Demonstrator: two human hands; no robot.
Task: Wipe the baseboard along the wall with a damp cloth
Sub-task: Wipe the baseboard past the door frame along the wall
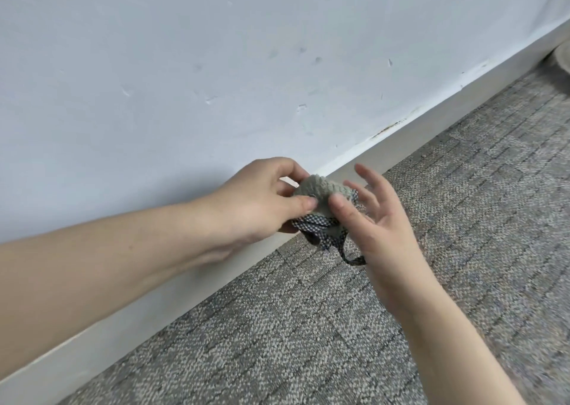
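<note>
A bunched grey terry cloth with a dark checked underside and a dangling loop is held between both hands, just in front of the white baseboard. My left hand pinches its left side with thumb and fingers. My right hand presses its thumb on the cloth's right side, the other fingers spread. The baseboard runs diagonally from lower left to upper right, with dark grime along its top edge at the right.
The pale wall above the baseboard carries scuffs and chips. Grey patterned carpet covers the floor. A pale rounded object is cut off at the right edge by the wall.
</note>
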